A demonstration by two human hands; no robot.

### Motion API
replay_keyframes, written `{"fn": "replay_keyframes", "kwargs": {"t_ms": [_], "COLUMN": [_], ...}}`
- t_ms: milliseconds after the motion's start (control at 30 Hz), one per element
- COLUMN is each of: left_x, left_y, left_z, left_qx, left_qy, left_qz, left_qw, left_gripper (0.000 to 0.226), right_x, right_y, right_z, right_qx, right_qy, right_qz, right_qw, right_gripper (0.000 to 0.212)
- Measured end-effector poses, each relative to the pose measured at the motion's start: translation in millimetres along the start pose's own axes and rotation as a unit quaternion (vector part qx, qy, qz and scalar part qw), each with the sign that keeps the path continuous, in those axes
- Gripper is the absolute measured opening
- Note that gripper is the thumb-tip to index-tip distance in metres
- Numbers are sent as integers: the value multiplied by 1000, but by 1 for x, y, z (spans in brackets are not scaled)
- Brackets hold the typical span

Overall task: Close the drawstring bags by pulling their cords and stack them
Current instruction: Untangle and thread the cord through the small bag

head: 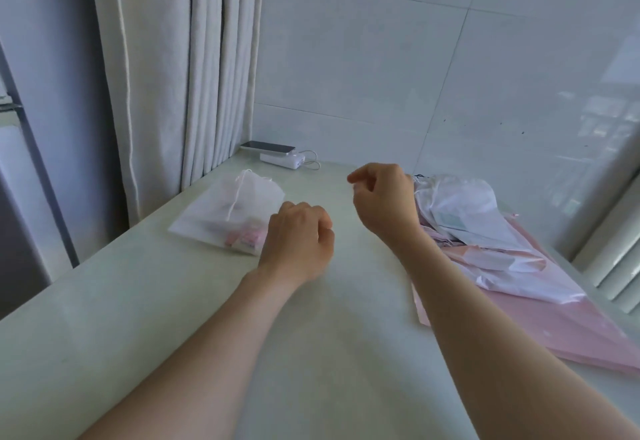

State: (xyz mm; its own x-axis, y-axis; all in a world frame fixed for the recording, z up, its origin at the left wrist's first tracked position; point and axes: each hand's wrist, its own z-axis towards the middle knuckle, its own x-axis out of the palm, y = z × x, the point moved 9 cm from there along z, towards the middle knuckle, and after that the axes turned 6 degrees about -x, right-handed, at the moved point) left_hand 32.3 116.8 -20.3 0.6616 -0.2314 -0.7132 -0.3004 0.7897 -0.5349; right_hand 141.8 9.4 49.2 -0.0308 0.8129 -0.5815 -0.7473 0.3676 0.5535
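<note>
White translucent drawstring bag is laid just left of the curled, empty left hand, corded mouth pointed away; right hand likewise curled, empty.

worktop left: I see one bag lying flat, near the curtain.
worktop right: pile of bags on a sheet, well apart from it.
back corner: phone on power bank, by the wall.

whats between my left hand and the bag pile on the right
Head view: a bare strip of table, then the right hand just before the bag pile.
</note>
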Motion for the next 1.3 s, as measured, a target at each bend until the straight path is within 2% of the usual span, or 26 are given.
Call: {"fn": "replay_keyframes", "kwargs": {"t_ms": [167,267,300,400,500,600,667,767,833,900,1033,1167,1300], "left_x": [24,43,51,66,70,76,79,86,89,90,91,90,83], "left_y": [-32,-55,-62,-81,-99,-108,-109,-106,-106,-106,-104,-101,-97], "left_z": [-11,-21,-24,-33,-44,-54,-57,-58,-59,-59,-58,-59,-59], "left_qx": [23,45,57,85,119,143,151,154,159,164,166,170,155], "left_qy": [77,127,145,179,195,204,204,211,211,208,206,210,198], "left_qz": [-51,-45,-39,-44,-52,-38,-35,-11,6,11,15,2,-42], "left_qw": [995,990,987,979,972,968,966,965,964,964,964,963,967], "left_gripper": [23,27,29,38,54,58,63,65,66,65,64,59,50], "right_x": [-44,-55,-57,-52,-43,-40,-43,-56,-62,-62,-63,-61,-58], "right_y": [-55,-87,-97,-117,-130,-141,-143,-141,-138,-136,-133,-122,-105], "right_z": [-20,-33,-37,-47,-48,-47,-45,-41,-40,-41,-44,-45,-47], "right_qx": [-33,-35,-25,9,64,102,108,134,138,136,138,102,54], "right_qy": [16,50,56,90,154,194,186,120,91,92,96,110,130], "right_qz": [-160,-315,-336,-331,-286,-273,-277,-257,-298,-346,-376,-425,-473], "right_qw": [986,947,940,939,944,937,937,950,940,924,911,893,870], "right_gripper": [34,29,28,35,53,59,56,51,44,31,20,5,14]}}
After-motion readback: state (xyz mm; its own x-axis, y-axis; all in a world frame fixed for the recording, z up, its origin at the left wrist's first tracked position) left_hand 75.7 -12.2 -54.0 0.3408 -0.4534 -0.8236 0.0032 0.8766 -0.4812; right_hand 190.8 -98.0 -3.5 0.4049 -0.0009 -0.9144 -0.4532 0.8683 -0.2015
